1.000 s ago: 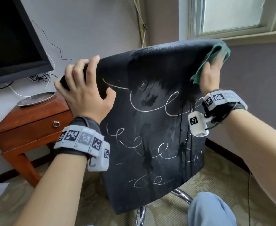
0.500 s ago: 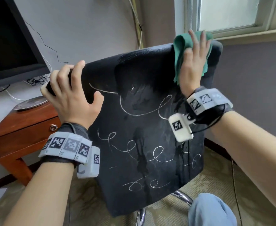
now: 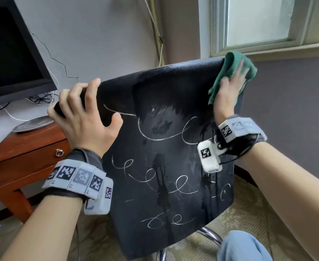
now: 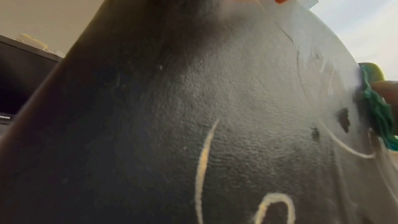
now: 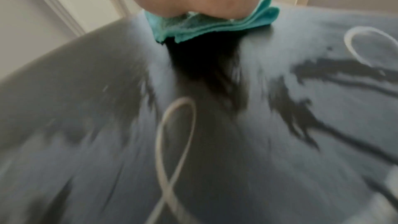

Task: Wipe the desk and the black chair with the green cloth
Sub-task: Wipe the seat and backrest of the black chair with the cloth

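Your head camera looks forward and down at the black chair (image 3: 166, 157) back from close range. Your left wrist camera looks up along that back from its left edge, very near. Your right wrist camera, blurred, does likewise near the green cloth (image 5: 215, 23), which all three views share.

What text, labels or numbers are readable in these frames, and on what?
None can be read.
Chalk-like lines on the black chair: loops and scribbles, no letters.
Bands on both wrists: square coded markers, no words.
Monitor bezel, left wrist view: small pale mark, too blurred to read.
Green cloth: no label showing.
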